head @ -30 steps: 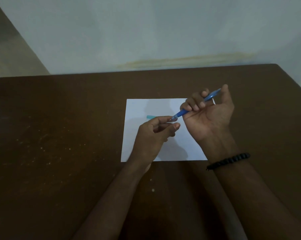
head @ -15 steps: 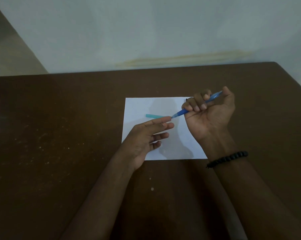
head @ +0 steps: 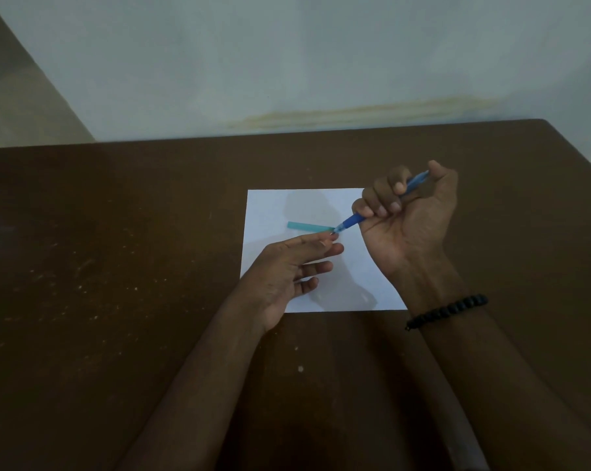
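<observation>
Head cam: right hand point(head: 409, 229) fists the blue pen point(head: 355, 219), tip toward the loose, straight-fingered left hand point(head: 287, 270), probably for recapping, cap point(head: 309, 226) just beyond.

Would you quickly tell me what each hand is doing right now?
Left hand: open, fingers straight, at the tip of the blue plastic pen.
Right hand: closed around that pen.

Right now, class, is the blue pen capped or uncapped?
Uncapped. Its teal cap lies flat on the white paper, while the right hand grips the pen with its bare tip by the left hand.
</observation>
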